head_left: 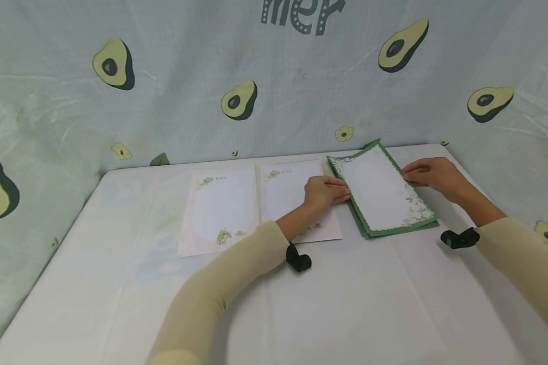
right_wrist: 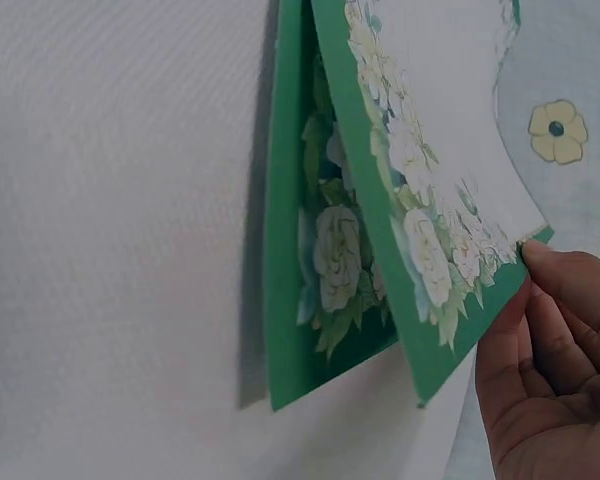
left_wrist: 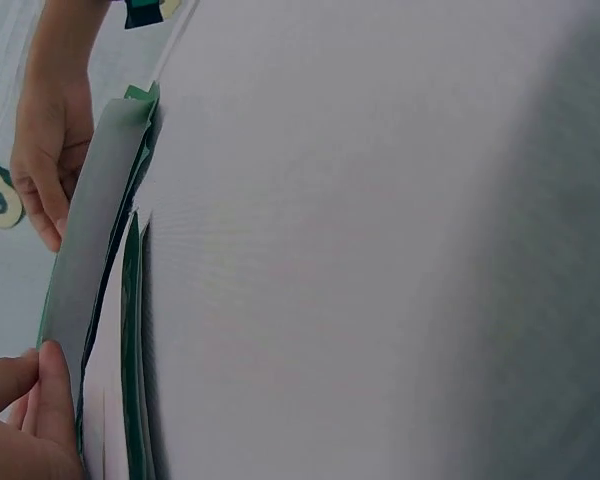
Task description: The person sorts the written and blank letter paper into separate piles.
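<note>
A green-bordered sheet of stationery paper (head_left: 381, 187) with white flowers at its corners is held up at a tilt between both hands. My left hand (head_left: 321, 195) pinches its left edge, thumb on top, as the left wrist view also shows. On the opposite edge, the thumb and fingers of my right hand (right_wrist: 565, 350) pinch the paper, which bows slightly. Beneath it, another green floral sheet (right_wrist: 335, 260) lies on the table, mostly covered by the raised one.
Two pale pink sheets (head_left: 224, 208) with small green drawings lie side by side to the left; my left forearm crosses over the right-hand one. A white cloth covers the table (head_left: 347, 304). Behind it hangs an avocado-print curtain (head_left: 178, 76).
</note>
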Available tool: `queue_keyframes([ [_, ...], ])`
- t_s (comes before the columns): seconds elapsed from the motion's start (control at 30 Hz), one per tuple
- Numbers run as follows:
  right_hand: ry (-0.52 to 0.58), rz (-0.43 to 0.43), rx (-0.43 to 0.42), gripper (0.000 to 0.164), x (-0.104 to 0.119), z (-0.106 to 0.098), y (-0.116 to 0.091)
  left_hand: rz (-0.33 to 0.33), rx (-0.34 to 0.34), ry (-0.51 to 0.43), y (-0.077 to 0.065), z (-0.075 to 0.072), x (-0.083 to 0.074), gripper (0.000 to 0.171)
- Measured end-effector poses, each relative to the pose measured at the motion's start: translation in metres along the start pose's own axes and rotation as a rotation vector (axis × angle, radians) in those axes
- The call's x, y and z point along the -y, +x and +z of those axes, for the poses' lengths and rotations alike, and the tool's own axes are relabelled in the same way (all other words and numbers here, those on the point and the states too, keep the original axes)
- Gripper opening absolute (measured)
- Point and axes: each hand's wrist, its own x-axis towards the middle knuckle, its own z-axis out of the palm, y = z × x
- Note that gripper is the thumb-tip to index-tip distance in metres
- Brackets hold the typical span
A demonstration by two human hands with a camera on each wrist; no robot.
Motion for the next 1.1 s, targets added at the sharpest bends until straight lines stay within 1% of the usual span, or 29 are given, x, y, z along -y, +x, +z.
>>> queue_keyframes([
  [0.13, 0.02, -0.003, -0.003, 0.046, -0.003, -0.001, -0.002, 0.013, 0.015, 0.004, -0.001, 0.002, 0.0, 0.02],
  [0.23, 0.019, -0.002, 0.005, 0.047, -0.003, -0.001, 0.0, 0.012, 0.007, 0.018, 0.0, 0.0, 0.001, 0.019],
  [0.4, -0.001, 0.002, 0.008, 0.047, -0.003, -0.003, 0.0, 0.002, 0.017, 0.049, 0.002, -0.004, 0.001, 0.019],
  [0.6, -0.009, 0.018, 0.016, 0.05, -0.008, -0.005, -0.001, -0.052, 0.056, 0.092, -0.001, -0.008, -0.005, 0.022],
  [0.67, -0.004, 0.012, 0.015, 0.051, -0.008, -0.005, -0.001, -0.061, 0.06, 0.086, -0.001, -0.008, -0.007, 0.022],
  [0.87, 0.044, -0.008, 0.0, 0.052, -0.005, -0.004, -0.003, -0.062, 0.063, 0.101, -0.001, -0.01, -0.012, 0.026],
  [1.0, 0.048, -0.01, -0.014, 0.052, -0.003, -0.002, -0.001, -0.066, 0.075, 0.102, -0.001, -0.013, -0.014, 0.027],
  [1.1, 0.04, -0.003, -0.016, 0.052, -0.001, -0.001, 0.001, -0.071, 0.086, 0.096, -0.002, -0.018, -0.02, 0.028],
])
